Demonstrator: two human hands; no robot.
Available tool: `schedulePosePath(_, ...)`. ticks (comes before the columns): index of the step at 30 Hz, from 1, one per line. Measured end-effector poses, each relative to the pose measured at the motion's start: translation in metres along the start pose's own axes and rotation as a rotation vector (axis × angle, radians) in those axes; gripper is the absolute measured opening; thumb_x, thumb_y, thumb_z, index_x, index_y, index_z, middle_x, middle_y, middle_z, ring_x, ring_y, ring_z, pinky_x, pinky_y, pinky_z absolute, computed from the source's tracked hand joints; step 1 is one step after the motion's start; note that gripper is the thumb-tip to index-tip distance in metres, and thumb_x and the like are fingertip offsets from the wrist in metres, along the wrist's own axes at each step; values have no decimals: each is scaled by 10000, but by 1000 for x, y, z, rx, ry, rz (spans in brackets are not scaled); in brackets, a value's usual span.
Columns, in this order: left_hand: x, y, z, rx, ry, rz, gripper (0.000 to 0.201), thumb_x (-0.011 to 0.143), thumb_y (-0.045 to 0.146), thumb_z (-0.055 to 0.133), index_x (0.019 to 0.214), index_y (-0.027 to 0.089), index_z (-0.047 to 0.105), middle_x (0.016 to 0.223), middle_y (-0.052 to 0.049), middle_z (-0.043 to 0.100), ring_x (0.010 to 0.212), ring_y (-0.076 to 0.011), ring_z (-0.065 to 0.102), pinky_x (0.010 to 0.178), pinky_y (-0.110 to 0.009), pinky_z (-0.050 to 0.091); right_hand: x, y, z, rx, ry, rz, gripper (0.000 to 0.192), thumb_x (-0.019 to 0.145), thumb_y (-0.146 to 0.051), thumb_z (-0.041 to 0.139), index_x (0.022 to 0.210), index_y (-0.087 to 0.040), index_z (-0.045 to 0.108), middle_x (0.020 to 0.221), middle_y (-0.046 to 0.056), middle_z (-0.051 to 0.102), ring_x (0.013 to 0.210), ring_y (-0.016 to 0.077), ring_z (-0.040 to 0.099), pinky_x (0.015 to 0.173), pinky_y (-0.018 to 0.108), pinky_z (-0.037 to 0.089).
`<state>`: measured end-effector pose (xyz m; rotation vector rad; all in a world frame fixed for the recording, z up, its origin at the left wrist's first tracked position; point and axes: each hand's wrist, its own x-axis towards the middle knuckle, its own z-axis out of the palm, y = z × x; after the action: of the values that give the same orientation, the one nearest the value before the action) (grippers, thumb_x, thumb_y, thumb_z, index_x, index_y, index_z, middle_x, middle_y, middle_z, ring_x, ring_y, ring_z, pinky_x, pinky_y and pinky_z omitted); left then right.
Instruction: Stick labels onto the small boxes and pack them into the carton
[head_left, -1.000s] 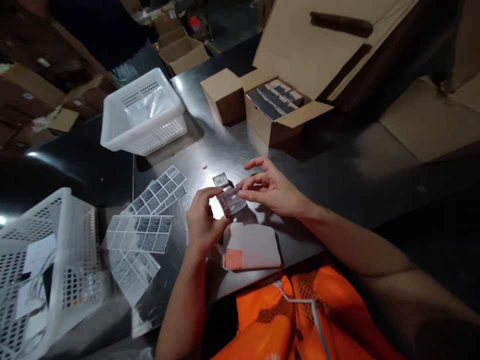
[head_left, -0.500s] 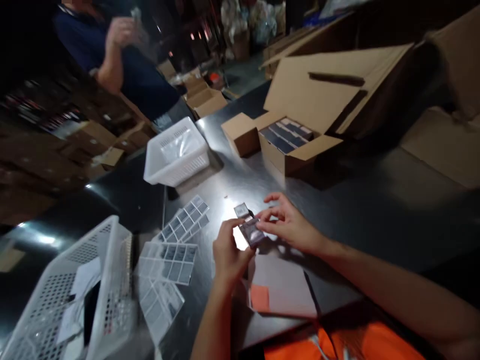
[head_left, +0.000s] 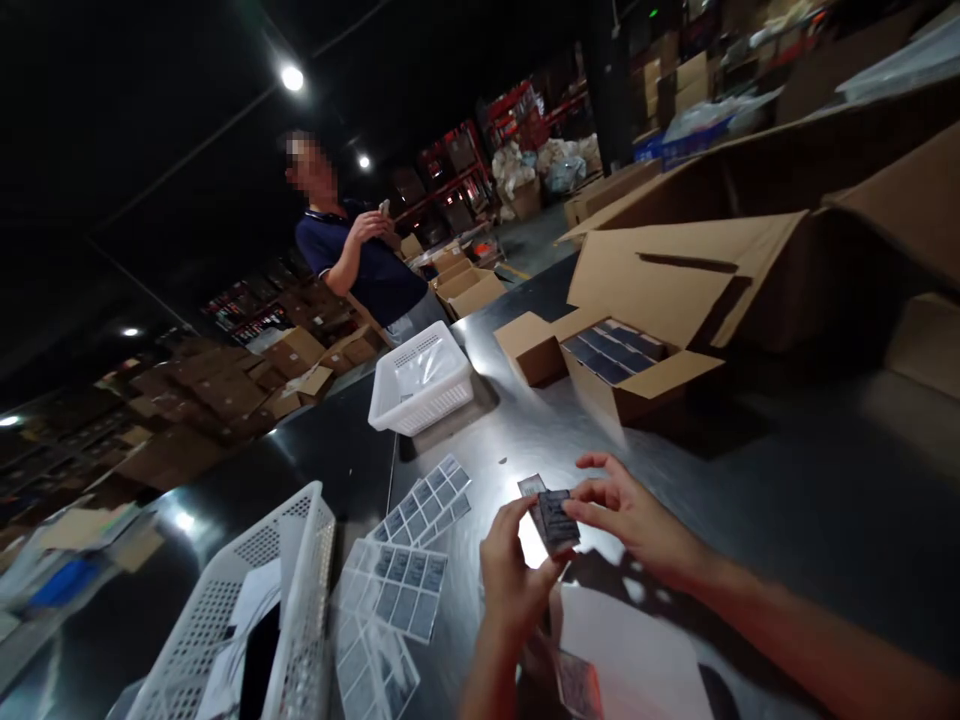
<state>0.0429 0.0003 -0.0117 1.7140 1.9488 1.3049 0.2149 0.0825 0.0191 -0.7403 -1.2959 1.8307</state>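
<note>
My left hand (head_left: 511,573) and my right hand (head_left: 637,518) both pinch a small dark packet (head_left: 555,518) wrapped in clear film, held just above the steel table (head_left: 787,490). The left fingers grip its lower left edge, the right fingers its right side. Beneath my hands lies a white sheet (head_left: 637,655) with an orange patch at its corner. Left of my hands several label sheets (head_left: 390,595) lie spread on the table.
A white basket (head_left: 247,610) with papers stands at near left, another white basket (head_left: 421,380) farther back. An open carton (head_left: 637,375) holds dark packets. Large cardboard boxes (head_left: 825,220) line the right. A person in a dark shirt (head_left: 367,265) stands beyond the table.
The camera has tilted upward, bringing the warehouse and the standing person into view. My hands still hold the packet, which now sits lower in the picture.
</note>
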Motion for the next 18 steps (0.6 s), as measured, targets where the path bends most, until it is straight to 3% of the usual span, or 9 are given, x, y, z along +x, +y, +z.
schedulePosePath(11, 2, 2, -8, 22, 60, 104, 492, 646, 345, 858, 1105, 256, 706, 1048, -90, 729, 807, -234, 689, 670, -364, 583, 4, 0, -5, -10, -28, 5, 624, 682, -456, 845, 1112, -257, 440, 811, -16, 685, 856, 226, 664, 873, 380, 495)
schedulePosePath(18, 2, 5, -9, 56, 73, 133, 485, 644, 322, 855, 1106, 268, 716, 1039, -76, 734, 771, -217, 686, 649, -345, 581, 2, 1, -6, -81, -84, 1, 565, 719, -434, 808, 1105, -252, 437, 780, -25, 678, 756, 198, 633, 749, 351, 478)
